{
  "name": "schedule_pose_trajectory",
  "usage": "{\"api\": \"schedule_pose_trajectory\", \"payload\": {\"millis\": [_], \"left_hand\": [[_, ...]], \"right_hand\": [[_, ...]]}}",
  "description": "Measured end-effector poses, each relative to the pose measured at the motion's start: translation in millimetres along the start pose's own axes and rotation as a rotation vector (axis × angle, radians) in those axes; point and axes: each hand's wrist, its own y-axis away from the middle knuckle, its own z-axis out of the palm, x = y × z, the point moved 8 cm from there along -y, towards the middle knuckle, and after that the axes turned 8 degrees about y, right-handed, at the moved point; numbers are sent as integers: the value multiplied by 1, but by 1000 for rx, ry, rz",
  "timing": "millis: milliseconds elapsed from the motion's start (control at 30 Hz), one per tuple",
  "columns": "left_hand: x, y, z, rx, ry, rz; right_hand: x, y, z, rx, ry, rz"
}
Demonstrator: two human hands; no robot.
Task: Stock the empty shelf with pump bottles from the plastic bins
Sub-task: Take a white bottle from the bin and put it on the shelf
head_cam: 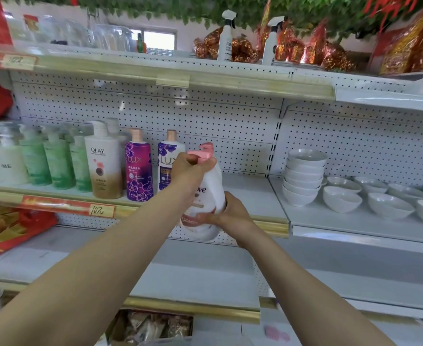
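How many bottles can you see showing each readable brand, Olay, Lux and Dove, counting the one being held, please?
Olay bottle: 1
Lux bottles: 2, the purple Lux bottle and the white Lux bottle
Dove bottle, held by the left hand and right hand: 1
Total: 4

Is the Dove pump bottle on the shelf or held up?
Held up. The left hand grips the Dove bottle at its pink pump, the right hand holds its lower body, its base below the shelf edge.

White bowls [305,176] stacked right; spray bottles [226,43] among foil packets [245,53].
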Motion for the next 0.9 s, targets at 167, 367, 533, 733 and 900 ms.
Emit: {"api": "schedule_pose_trajectory", "payload": {"millis": [167,367,533,733,900], "left_hand": [[-9,-37,-46,-52,-386,135],[-30,-86,-79,-111,-705,320],[-38,-110,-74,-165,-821,444],[-43,-118,-79,-113,-791,551],[-45,-116,-79,-101,-757,603]], "right_hand": [[25,-29,4,25,-173,90],[30,-68,-7,162,-210,95],[44,-96,-7,232,-181,94],[61,-117,-5,254,-185,75],[65,-131,-3,159,-163,81]]}}
